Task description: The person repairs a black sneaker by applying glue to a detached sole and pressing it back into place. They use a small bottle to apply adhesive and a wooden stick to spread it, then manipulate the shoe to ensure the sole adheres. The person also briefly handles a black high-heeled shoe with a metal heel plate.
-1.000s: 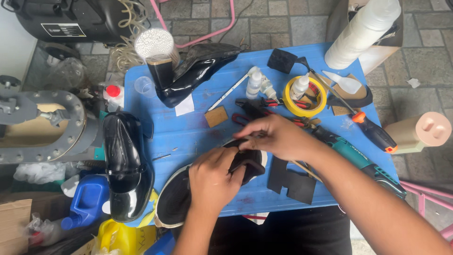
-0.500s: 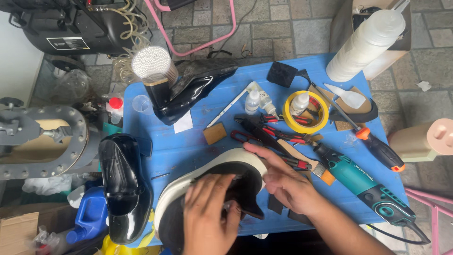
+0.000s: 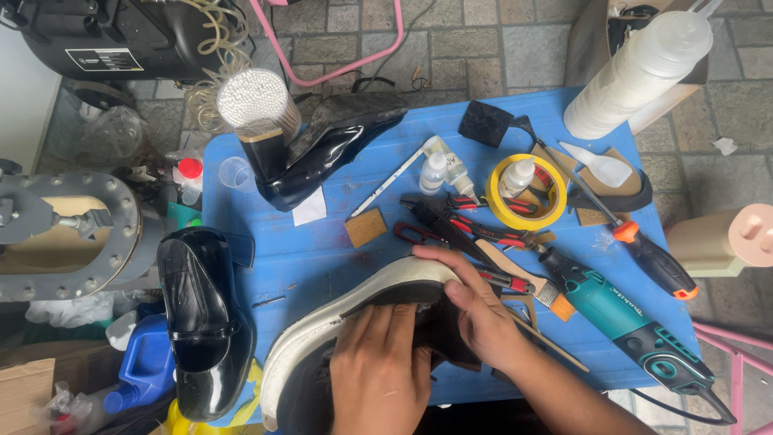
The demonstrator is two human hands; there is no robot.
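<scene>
A black shoe with a thick off-white sole (image 3: 322, 334) lies on its side at the near edge of the blue table (image 3: 322, 250). My left hand (image 3: 378, 370) presses flat on the shoe's dark upper. My right hand (image 3: 475, 310) grips the shoe's toe end, fingers curled over the white sole rim. Both hands are on the same shoe.
A glossy black shoe (image 3: 197, 322) hangs off the table's left edge. A black high-heeled boot (image 3: 322, 149) lies at the back. Pliers (image 3: 467, 225), glue bottles (image 3: 443, 169), yellow tape roll (image 3: 527, 193), screwdriver (image 3: 644, 250) and a teal power tool (image 3: 628, 322) crowd the right side.
The shoe has been turned so its white sole faces up and outward. My right hand moved from above the shoe to its toe end. My left hand stayed on the upper.
</scene>
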